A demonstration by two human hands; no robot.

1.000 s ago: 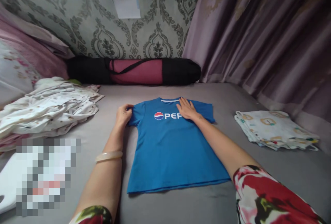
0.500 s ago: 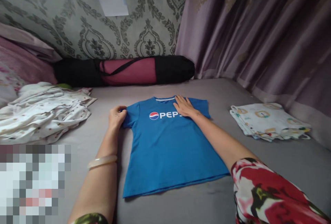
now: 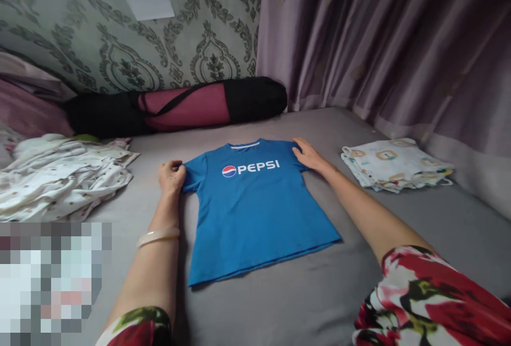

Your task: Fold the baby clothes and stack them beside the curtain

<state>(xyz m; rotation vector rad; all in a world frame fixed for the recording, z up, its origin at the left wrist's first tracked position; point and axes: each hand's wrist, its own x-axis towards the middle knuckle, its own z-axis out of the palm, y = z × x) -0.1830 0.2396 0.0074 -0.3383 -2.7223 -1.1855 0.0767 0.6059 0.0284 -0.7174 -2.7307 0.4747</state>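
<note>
A blue T-shirt [image 3: 255,213] with a PEPSI print lies front up and spread on the grey bed sheet [image 3: 279,309], its collar toward the wall. At the end of its left sleeve, my left hand [image 3: 171,176] is closed with the sleeve edge between its fingers. My right hand [image 3: 309,155] rests flat on the right sleeve, fingers stretched out and covering most of it. The whole print and the white-edged collar are visible.
Crumpled white spotted cloths [image 3: 67,175] lie at the left. A folded stack of white printed cloths [image 3: 395,162] sits at the right. Along the wall lies a long black and maroon bag [image 3: 187,106], beside a purple curtain [image 3: 319,32].
My right hand has slid from beside the collar outward onto the right sleeve, uncovering the end of the print. My left hand still holds the left sleeve. The view has shifted somewhat.
</note>
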